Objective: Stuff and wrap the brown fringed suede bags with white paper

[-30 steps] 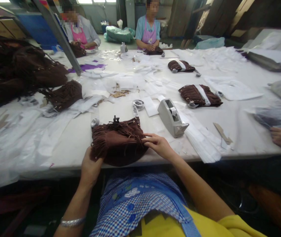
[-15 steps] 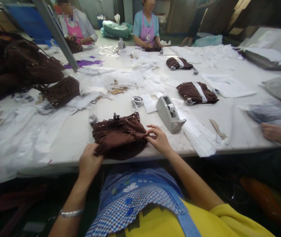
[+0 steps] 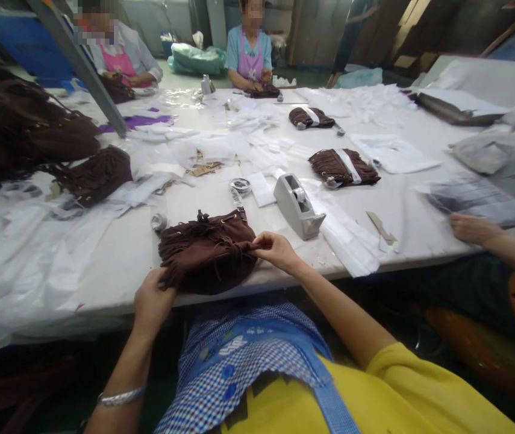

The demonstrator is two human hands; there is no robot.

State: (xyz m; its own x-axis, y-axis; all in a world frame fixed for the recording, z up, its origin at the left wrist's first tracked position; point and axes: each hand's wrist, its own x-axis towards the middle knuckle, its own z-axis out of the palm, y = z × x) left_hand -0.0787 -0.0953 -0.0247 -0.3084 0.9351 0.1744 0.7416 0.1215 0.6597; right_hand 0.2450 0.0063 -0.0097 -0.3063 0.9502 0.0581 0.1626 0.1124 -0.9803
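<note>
A brown fringed handbag (image 3: 212,256) lies on the white table in front of me, its lower edge toward my body. My left hand (image 3: 154,299) is closed on its near left corner, the fingertips partly hidden by the fringe. On the right side, my right hand (image 3: 276,250) pinches the bag's edge between thumb and fingers. A wrapped grey coil of strap (image 3: 240,185) lies behind the bag, joined at its top right. Another wrapped roll (image 3: 158,222) sits by its top left. A grey tape dispenser (image 3: 297,207) stands just beyond my right hand.
Two brown bags with white bands (image 3: 344,167) lie farther back right. White strips (image 3: 345,235) fan out beside the dispenser. Brown bags (image 3: 26,126) are heaped at left near a slanted metal post (image 3: 81,66). A co-worker's hand (image 3: 474,229) holds a plastic bag at right; two people sit opposite.
My right fingers have closed more tightly on the bag's right edge. The view has shifted, so the table things appear farther left. Across the table, one person's hand has risen a little.
</note>
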